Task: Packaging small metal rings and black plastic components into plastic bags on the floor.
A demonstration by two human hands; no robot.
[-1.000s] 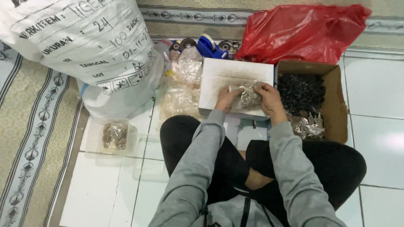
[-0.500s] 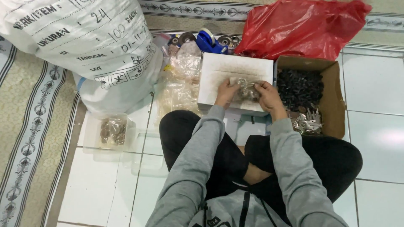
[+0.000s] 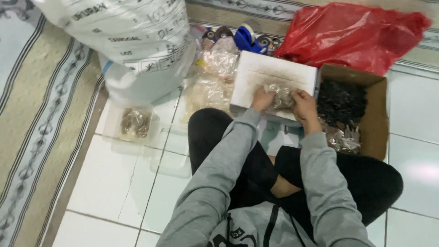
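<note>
Both hands, left (image 3: 261, 99) and right (image 3: 303, 103), closed around small clear crinkly plastic bag of shiny bits (image 3: 280, 95); soft, light, slippery; best held by sides.

The sack (image 3: 132, 41) and the red bag (image 3: 352, 34) run off the top edge. The small parts in the clear bag (image 3: 281, 96) between the left hand (image 3: 261, 99) and right hand (image 3: 304, 107) are too small to identify; so are the dark pieces in the box (image 3: 377, 114) beside it.
</note>
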